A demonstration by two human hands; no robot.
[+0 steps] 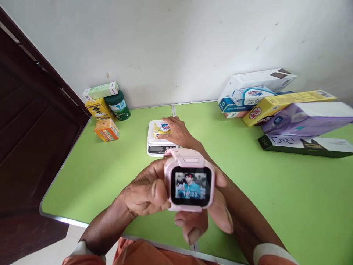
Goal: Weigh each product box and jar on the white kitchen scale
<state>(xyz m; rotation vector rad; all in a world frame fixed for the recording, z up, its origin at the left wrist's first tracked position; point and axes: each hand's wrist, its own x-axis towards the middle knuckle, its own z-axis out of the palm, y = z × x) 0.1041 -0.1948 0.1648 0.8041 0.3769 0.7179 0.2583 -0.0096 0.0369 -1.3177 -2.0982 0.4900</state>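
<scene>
My left hand (pixel 149 191) is closed around a pink smartwatch (pixel 190 211), held up near the camera with its fingertips showing below and to the right. The lit watch face shows a picture of a person and what looks like 16:23. Beyond it, a white digital kitchen scale (pixel 150 137) lies on the green table. A yellow and white soap box (pixel 162 129) sits on the scale's platform. My right hand (pixel 178 130) grips that box from its right side, thumb near and fingers at the far edge. The watch and left hand cover part of my right forearm.
At the back left stand a green tub (pixel 118 106), a yellow box (pixel 98 109) with a pale green box (pixel 100 91) on it, and an orange box (pixel 107 130). Several cartons, a purple package (pixel 300 119) among them, lie at the right. A wall rises behind the table.
</scene>
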